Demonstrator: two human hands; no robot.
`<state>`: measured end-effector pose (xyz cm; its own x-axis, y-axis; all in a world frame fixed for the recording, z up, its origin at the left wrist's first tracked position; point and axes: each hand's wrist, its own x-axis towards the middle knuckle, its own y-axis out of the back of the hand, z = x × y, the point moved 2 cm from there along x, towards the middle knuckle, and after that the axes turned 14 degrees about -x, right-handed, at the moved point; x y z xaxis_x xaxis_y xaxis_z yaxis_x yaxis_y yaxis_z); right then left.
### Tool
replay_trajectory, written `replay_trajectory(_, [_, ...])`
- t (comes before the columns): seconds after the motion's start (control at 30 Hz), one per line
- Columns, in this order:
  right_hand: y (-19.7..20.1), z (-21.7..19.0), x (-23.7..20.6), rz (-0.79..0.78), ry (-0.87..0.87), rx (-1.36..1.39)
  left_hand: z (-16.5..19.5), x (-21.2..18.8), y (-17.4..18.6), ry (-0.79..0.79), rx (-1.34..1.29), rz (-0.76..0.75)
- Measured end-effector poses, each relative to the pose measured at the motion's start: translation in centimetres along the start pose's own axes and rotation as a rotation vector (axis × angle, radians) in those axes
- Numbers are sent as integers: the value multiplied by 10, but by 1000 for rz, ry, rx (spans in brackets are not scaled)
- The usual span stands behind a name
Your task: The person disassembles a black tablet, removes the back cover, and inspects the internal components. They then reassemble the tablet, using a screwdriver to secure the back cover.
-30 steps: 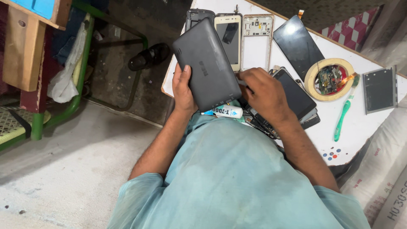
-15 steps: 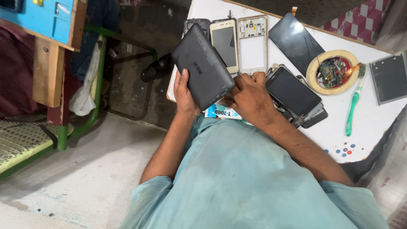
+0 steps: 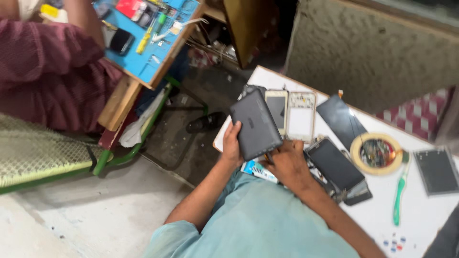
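I hold a dark grey tablet [image 3: 256,124], back side up, over the near edge of a white table [image 3: 425,224]. My left hand [image 3: 232,145] grips its left edge. My right hand [image 3: 287,165] is closed at the tablet's lower right corner; what the fingers pinch is hidden. Just beyond the tablet lie a phone with a pale front [image 3: 276,111] and a white phone frame [image 3: 300,117]. A dark phone [image 3: 334,165] lies right of my right hand.
On the table: a black screen panel [image 3: 342,119], a tape ring holding small parts [image 3: 377,153], a green toothbrush [image 3: 398,200], a dark panel [image 3: 437,172]. At top left a person in a maroon garment [image 3: 48,71] sits at a blue work mat [image 3: 143,33]. A green-framed bench [image 3: 43,157] is left.
The view has swung up and left, bringing the other person and the blue mat into sight. My hands keep the tablet in the same grip over the table edge.
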<state>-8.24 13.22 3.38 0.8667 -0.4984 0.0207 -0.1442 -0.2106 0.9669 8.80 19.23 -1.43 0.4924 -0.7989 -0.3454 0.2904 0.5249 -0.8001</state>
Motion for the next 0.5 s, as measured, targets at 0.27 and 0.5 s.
replay_trajectory(0.27, [-2, -6, -3, 22, 62, -40, 3, -1, -3, 1, -38, -33])
replay_trajectory(0.5, [9, -5, 0, 246, -97, 258, 9, 2, 12, 59, -146, 14])
